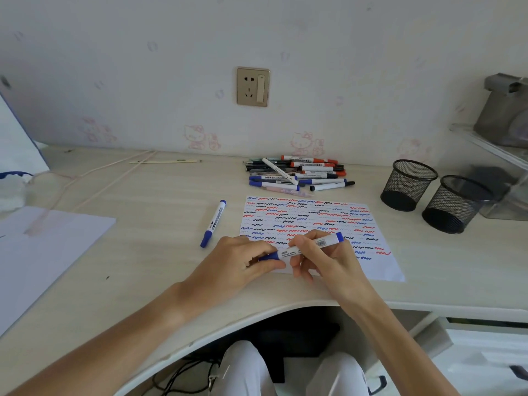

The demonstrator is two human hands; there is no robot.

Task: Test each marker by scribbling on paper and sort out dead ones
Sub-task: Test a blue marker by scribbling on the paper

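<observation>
Your left hand (251,260) and right hand (320,258) both grip a blue marker (304,247) over the scribble-filled paper (380,270), with one marker (213,223) set aside and a pile (300,174) left to test.

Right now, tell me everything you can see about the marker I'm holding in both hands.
The held marker has a white barrel that looks like plastic, with printed text, a barcode label and a blue end plug at its upper right. It lies tilted over the near left part of the scribbled paper. The left hand pinches its blue cap end, and the right hand grips the barrel. Whether the cap is fully seated cannot be told; the tip is hidden.
</observation>
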